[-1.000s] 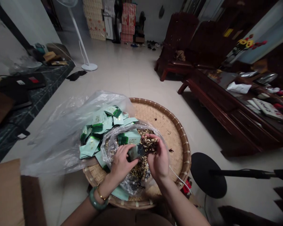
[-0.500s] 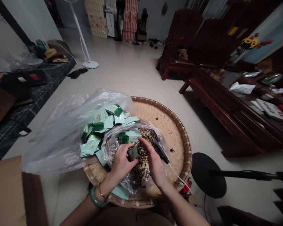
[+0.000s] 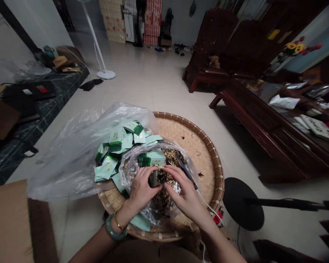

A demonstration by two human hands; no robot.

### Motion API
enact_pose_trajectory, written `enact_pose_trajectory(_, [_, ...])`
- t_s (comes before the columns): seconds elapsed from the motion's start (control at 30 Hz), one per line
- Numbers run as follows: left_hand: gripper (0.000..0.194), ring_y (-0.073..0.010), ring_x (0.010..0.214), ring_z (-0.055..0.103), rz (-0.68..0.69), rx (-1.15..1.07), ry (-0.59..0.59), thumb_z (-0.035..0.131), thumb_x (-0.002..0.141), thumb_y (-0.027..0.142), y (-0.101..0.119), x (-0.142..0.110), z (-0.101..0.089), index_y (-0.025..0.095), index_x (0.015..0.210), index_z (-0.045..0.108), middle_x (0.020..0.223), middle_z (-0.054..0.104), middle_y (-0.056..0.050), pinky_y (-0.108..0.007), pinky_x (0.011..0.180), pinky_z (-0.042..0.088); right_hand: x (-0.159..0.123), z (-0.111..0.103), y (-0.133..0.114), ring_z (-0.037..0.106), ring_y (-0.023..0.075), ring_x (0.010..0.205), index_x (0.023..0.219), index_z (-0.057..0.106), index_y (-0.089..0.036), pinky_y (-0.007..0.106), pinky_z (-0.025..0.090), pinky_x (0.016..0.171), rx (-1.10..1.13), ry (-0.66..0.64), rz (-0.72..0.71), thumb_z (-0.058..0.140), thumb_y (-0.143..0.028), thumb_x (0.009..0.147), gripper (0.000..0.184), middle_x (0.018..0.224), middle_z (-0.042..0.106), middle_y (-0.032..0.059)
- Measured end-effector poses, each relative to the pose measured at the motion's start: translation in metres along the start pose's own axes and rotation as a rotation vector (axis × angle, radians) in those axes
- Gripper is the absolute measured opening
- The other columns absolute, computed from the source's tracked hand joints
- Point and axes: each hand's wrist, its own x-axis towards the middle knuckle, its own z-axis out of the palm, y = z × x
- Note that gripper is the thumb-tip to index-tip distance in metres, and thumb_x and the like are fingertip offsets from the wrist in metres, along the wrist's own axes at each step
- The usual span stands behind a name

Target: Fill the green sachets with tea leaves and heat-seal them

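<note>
Two hands at work over one round woven tray, and between them sits one small packet. The left hand has it gripped, thumb below and fingers above. The right hand comes in from the other side, thumb and fingers parted and curved at the packet's near end; whether they pinch it, I cannot tell.

Count the rest: one crumpled clear bag on the tray, open at the top, with one mass of dried mix inside, pale grains among dark shreds. One neat stack of packets lies in that bag, just beyond the held one; its layers are too tight to number. To the left, one loose heap of packets, overlapping too much for a count, partly under one big plastic sheet. One slim black object lies beside the right hand, one white cable running from it. Two rings circle the left wrist: one green bangle, one gold bracelet.

Now the packet itself: dull grey-green, darker than the minty heap, standing above the mix, its right end shadowed and the fingers covering its edges.
</note>
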Motion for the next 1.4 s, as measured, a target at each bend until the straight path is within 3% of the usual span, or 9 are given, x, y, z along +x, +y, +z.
enact_pose_trajectory(0.17, [0.044, -0.0248, 0.096, 0.06, 0.036, -0.001, -0.022, 0.07, 0.065, 0.011, 0.002, 0.001, 0.001, 0.022, 0.106, 0.058, 0.101, 0.067, -0.006, -0.041, 0.085, 0.049, 0.006, -0.003, 0.0, 0.06, 0.0216, 0.106, 0.121, 0.06, -0.027, 0.04, 0.048, 0.094, 0.036, 0.012, -0.064, 0.054, -0.017, 0.087, 0.036, 0.116, 0.065, 0.006])
enact_pose_trajectory(0.3, [0.035, -0.0229, 0.095, 0.063, -0.032, -0.035, -0.003, 0.07, 0.072, 0.021, -0.003, 0.004, -0.006, 0.02, 0.104, 0.059, 0.1, 0.067, -0.006, -0.039, 0.084, 0.051, 0.018, -0.005, 0.036, 0.063, 0.0214, 0.098, 0.114, 0.063, -0.024, 0.038, 0.05, 0.088, -0.081, 0.136, -0.015, 0.048, -0.014, 0.088, 0.031, 0.107, 0.067, 0.0073])
enact_pose_trajectory(0.5, [0.036, -0.0217, 0.09, 0.065, -0.128, -0.06, 0.099, 0.071, 0.072, 0.031, -0.011, 0.01, -0.022, 0.018, 0.104, 0.059, 0.097, 0.067, -0.006, -0.038, 0.084, 0.053, 0.037, 0.015, 0.086, 0.062, 0.0216, 0.098, 0.108, 0.064, -0.017, 0.035, 0.047, 0.089, -0.463, -0.264, 0.043, 0.043, -0.002, 0.085, 0.035, 0.107, 0.068, 0.0107])
enact_pose_trajectory(0.7, [0.037, -0.0216, 0.09, 0.065, -0.153, -0.086, 0.091, 0.067, 0.074, 0.032, -0.012, 0.008, -0.027, 0.018, 0.107, 0.058, 0.098, 0.067, -0.006, -0.037, 0.085, 0.051, 0.051, 0.036, 0.082, 0.058, 0.0236, 0.101, 0.116, 0.06, -0.014, 0.035, 0.043, 0.091, -0.557, -0.367, 0.012, 0.054, -0.014, 0.085, 0.031, 0.107, 0.065, 0.0125])
enact_pose_trajectory(0.93, [0.036, -0.016, 0.073, 0.062, -0.264, -0.166, 0.124, 0.067, 0.073, 0.032, -0.011, 0.009, -0.034, 0.017, 0.105, 0.059, 0.085, 0.065, -0.002, -0.029, 0.072, 0.052, 0.045, 0.008, 0.073, 0.06, 0.0187, 0.091, 0.094, 0.068, -0.018, 0.03, 0.043, 0.088, -0.382, -0.629, -0.095, 0.06, -0.006, 0.072, 0.026, 0.093, 0.067, 0.0041])
enact_pose_trajectory(1.03, [0.036, -0.0163, 0.076, 0.063, -0.242, -0.159, 0.112, 0.067, 0.074, 0.032, -0.012, 0.009, -0.034, 0.018, 0.106, 0.058, 0.086, 0.065, -0.002, -0.03, 0.075, 0.051, 0.045, 0.005, 0.074, 0.06, 0.0174, 0.087, 0.082, 0.069, -0.018, 0.028, 0.044, 0.085, -0.371, -0.568, -0.044, 0.058, -0.008, 0.076, 0.016, 0.087, 0.066, 0.0035])
enact_pose_trajectory(1.13, [0.04, -0.019, 0.083, 0.064, -0.221, -0.139, 0.083, 0.067, 0.074, 0.032, -0.015, 0.008, -0.033, 0.017, 0.109, 0.057, 0.093, 0.066, -0.005, -0.034, 0.08, 0.051, 0.049, 0.013, 0.075, 0.06, 0.0194, 0.09, 0.092, 0.068, -0.015, 0.031, 0.045, 0.084, -0.415, -0.425, 0.014, 0.055, -0.014, 0.084, 0.015, 0.092, 0.066, 0.0075])
enact_pose_trajectory(1.3, [0.042, -0.0224, 0.094, 0.064, -0.198, -0.105, 0.058, 0.067, 0.074, 0.031, -0.018, 0.006, -0.035, 0.019, 0.112, 0.055, 0.101, 0.065, -0.007, -0.038, 0.087, 0.05, 0.05, 0.035, 0.072, 0.056, 0.025, 0.104, 0.12, 0.057, -0.017, 0.035, 0.043, 0.089, -0.431, -0.487, -0.12, 0.075, -0.022, 0.072, 0.051, 0.112, 0.062, 0.0119])
enact_pose_trajectory(1.4, [0.043, -0.0228, 0.097, 0.064, -0.176, -0.091, 0.041, 0.067, 0.074, 0.029, -0.018, 0.006, -0.036, 0.02, 0.114, 0.054, 0.104, 0.065, -0.007, -0.039, 0.089, 0.049, 0.05, 0.045, 0.072, 0.059, 0.023, 0.092, 0.104, 0.064, -0.016, 0.031, 0.045, 0.079, -0.432, -0.447, -0.103, 0.071, -0.012, 0.072, 0.033, 0.096, 0.064, 0.0088])
